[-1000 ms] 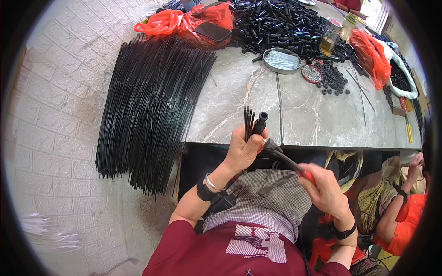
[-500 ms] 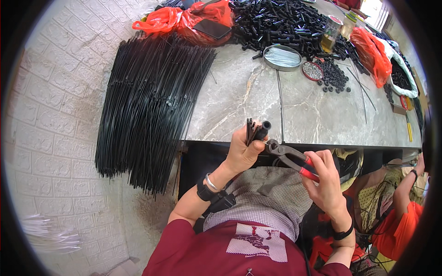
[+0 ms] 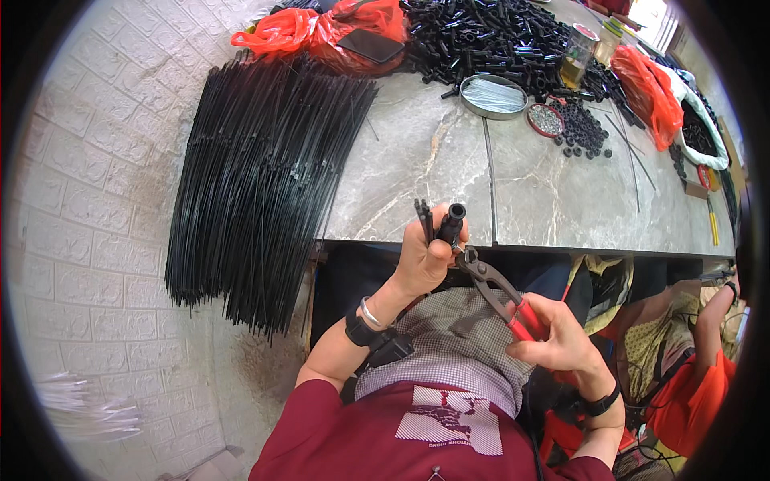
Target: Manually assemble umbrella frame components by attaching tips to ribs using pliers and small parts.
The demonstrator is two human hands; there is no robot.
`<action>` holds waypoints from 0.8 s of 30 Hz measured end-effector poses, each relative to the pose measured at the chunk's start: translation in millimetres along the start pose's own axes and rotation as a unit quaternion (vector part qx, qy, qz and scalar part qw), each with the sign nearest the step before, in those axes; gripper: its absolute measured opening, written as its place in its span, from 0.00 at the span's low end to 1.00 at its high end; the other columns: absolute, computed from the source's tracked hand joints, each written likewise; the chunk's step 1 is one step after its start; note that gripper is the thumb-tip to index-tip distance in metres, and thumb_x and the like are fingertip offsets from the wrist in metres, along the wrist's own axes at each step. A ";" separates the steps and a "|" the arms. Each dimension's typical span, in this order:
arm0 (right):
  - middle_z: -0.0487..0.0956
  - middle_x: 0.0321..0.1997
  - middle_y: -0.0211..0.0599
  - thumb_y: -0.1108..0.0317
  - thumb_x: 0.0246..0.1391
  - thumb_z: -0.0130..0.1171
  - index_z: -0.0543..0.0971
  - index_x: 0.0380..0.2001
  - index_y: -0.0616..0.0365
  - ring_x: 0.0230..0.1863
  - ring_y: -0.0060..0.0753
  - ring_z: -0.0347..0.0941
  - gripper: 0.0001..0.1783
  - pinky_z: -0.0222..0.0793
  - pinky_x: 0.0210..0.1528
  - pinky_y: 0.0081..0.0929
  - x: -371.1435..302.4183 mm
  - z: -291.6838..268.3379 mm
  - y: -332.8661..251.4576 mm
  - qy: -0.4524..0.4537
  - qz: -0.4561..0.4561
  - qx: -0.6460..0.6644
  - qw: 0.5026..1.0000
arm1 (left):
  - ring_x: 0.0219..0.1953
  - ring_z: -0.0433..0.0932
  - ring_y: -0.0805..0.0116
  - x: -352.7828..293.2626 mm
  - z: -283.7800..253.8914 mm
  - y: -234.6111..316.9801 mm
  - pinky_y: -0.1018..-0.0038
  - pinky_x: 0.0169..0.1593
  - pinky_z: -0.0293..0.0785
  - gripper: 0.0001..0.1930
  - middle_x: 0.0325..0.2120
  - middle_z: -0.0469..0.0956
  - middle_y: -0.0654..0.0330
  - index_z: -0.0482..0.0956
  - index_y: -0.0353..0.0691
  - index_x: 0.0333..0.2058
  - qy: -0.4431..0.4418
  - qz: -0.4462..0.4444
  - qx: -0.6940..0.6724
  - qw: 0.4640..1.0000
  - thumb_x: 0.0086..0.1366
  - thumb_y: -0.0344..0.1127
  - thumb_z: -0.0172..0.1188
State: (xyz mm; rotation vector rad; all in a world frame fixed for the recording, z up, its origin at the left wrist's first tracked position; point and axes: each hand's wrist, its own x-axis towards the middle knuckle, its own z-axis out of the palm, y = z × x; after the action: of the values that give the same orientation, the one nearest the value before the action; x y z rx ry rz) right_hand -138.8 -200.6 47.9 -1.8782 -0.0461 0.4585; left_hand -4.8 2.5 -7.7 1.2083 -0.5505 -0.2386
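Just off the table's front edge, my left hand (image 3: 423, 255) is closed around a short black tube (image 3: 451, 224) with its round open end facing up. Several thin black strips (image 3: 424, 218) stick up from the same hand, beside the tube. My right hand (image 3: 557, 335) grips the red handles of a pair of end-cutting pincers (image 3: 493, 287). The pincers' dark jaws touch or nearly touch the lower part of the tube at my left thumb; what lies between them is too small to make out.
A thick bundle of long black strips (image 3: 257, 184) hangs over the table's left edge. Behind are a heap of black tubes (image 3: 489, 44), a round tin of thin pale pins (image 3: 494, 98), a red-rimmed dish (image 3: 545, 120) and small black caps (image 3: 581, 131). A co-worker's arm (image 3: 710, 325) shows at right.
The pincers' handles have come closer together and swung down, steeper than before. My left hand has moved slightly left, and the tube now stands more upright.
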 end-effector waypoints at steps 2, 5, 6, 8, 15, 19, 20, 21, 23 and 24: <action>0.70 0.30 0.40 0.71 0.36 0.64 0.73 0.46 0.64 0.31 0.36 0.68 0.28 0.66 0.36 0.29 1.1 -5.4 -2.7 0.044 -0.084 -0.117 0.989 | 0.19 0.63 0.85 -1.8 -1.4 -2.0 0.85 0.22 0.58 0.40 0.18 0.64 0.71 0.70 0.37 0.30 0.000 -0.006 0.008 1.000 0.48 0.77 0.51; 0.69 0.39 0.45 0.77 0.40 0.58 0.72 0.49 0.65 0.38 0.45 0.69 0.27 0.68 0.40 0.36 0.7 2.2 -14.2 0.233 -0.120 -0.311 0.914 | 0.19 0.63 0.85 -4.3 -3.5 -2.6 0.85 0.22 0.58 0.39 0.18 0.64 0.71 0.70 0.37 0.30 0.010 -0.016 0.024 1.000 0.48 0.77 0.52; 0.69 0.35 0.44 0.77 0.44 0.57 0.72 0.49 0.65 0.36 0.44 0.69 0.24 0.67 0.39 0.33 -0.2 2.8 -18.0 0.246 -0.146 -0.333 0.898 | 0.19 0.63 0.85 -5.0 -3.4 -2.4 0.85 0.22 0.58 0.39 0.18 0.64 0.71 0.70 0.37 0.30 0.016 -0.019 0.028 0.999 0.49 0.76 0.52; 0.69 0.33 0.44 0.77 0.46 0.56 0.72 0.48 0.66 0.34 0.44 0.69 0.22 0.67 0.38 0.32 -4.5 2.8 -19.1 0.158 -0.122 -0.253 0.947 | 0.19 0.63 0.84 -2.9 -4.0 -3.9 0.85 0.22 0.58 0.39 0.17 0.64 0.71 0.70 0.37 0.30 0.015 -0.013 0.012 1.000 0.48 0.76 0.53; 0.74 0.18 0.35 0.66 0.47 0.67 0.72 0.34 0.61 0.14 0.41 0.70 0.16 0.64 0.19 0.28 -7.9 8.9 -6.0 -0.018 -0.002 -0.053 0.998 | 0.19 0.63 0.85 -3.9 0.4 -7.3 0.85 0.21 0.58 0.39 0.18 0.65 0.71 0.71 0.37 0.30 -0.001 -0.001 -0.033 0.999 0.47 0.76 0.54; 0.76 0.20 0.41 0.68 0.44 0.67 0.70 0.40 0.60 0.19 0.45 0.75 0.21 0.68 0.22 0.34 -6.8 16.1 -11.4 0.178 -0.059 -0.253 0.949 | 0.19 0.62 0.85 -4.1 -4.1 -8.9 0.85 0.21 0.57 0.39 0.18 0.65 0.71 0.70 0.37 0.31 0.009 0.000 -0.029 1.000 0.47 0.76 0.54; 0.75 0.19 0.39 0.70 0.43 0.66 0.71 0.40 0.60 0.18 0.41 0.74 0.21 0.67 0.21 0.32 -7.6 13.5 -10.6 0.147 -0.064 -0.216 0.963 | 0.19 0.62 0.85 -3.6 -3.8 -8.0 0.86 0.21 0.57 0.39 0.18 0.65 0.71 0.70 0.37 0.31 -0.002 -0.003 -0.035 0.999 0.47 0.75 0.54; 0.73 0.18 0.38 0.71 0.42 0.65 0.71 0.40 0.61 0.16 0.38 0.73 0.20 0.65 0.20 0.30 -8.6 11.2 -10.8 0.114 -0.069 -0.178 0.975 | 0.19 0.62 0.85 -3.7 -3.8 -6.9 0.86 0.21 0.57 0.39 0.18 0.65 0.71 0.70 0.38 0.31 -0.013 -0.005 -0.040 0.999 0.47 0.75 0.54; 0.71 0.19 0.34 0.73 0.40 0.64 0.72 0.42 0.62 0.17 0.29 0.70 0.22 0.63 0.23 0.22 -10.3 3.6 -14.1 0.044 -0.008 -0.099 0.994 | 0.19 0.62 0.85 -3.7 -2.8 -7.1 0.86 0.21 0.57 0.39 0.18 0.65 0.71 0.71 0.38 0.31 -0.013 -0.005 -0.052 0.999 0.47 0.75 0.54; 0.70 0.21 0.34 0.73 0.39 0.65 0.72 0.43 0.62 0.20 0.25 0.69 0.23 0.63 0.26 0.20 -11.0 1.7 -9.4 0.003 0.027 0.013 1.000 | 0.19 0.62 0.85 -3.6 -2.0 -7.6 0.86 0.21 0.57 0.39 0.18 0.65 0.71 0.71 0.38 0.31 -0.016 -0.006 -0.063 0.998 0.47 0.76 0.54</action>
State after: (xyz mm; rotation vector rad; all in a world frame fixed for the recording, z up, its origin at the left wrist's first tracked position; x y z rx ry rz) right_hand -147.7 -198.5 59.3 -1.8596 0.0147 0.4898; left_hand -5.9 3.2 -16.3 1.0867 -0.5482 -0.2988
